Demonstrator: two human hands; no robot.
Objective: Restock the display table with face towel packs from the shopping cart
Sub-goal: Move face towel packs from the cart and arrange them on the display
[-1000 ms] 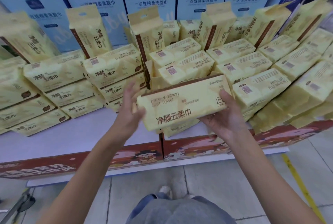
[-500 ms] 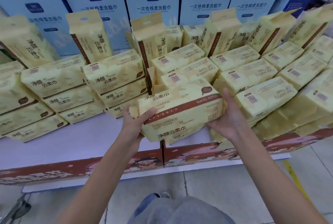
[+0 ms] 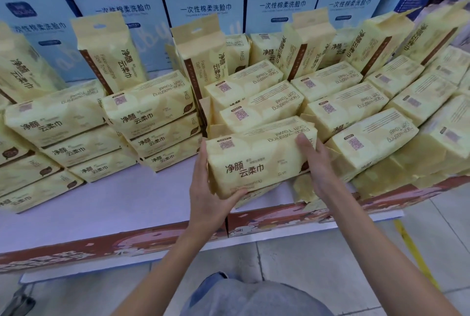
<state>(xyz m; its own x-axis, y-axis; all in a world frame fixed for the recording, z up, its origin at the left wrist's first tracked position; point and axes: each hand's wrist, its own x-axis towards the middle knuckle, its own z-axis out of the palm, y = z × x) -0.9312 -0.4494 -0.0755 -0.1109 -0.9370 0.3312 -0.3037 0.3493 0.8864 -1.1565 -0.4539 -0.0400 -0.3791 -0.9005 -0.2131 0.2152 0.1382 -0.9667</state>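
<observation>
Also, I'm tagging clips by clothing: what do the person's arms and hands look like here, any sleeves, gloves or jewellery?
Both forearms are bare up to the frame edge, with no sleeves showing. The left hand and right hand wear no gloves, and no ring, watch or bracelet is visible.

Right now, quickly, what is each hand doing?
Left hand: gripping the left end of the yellow rectangular plastic face towel pack.
Right hand: gripping the same pack's right end.
</observation>
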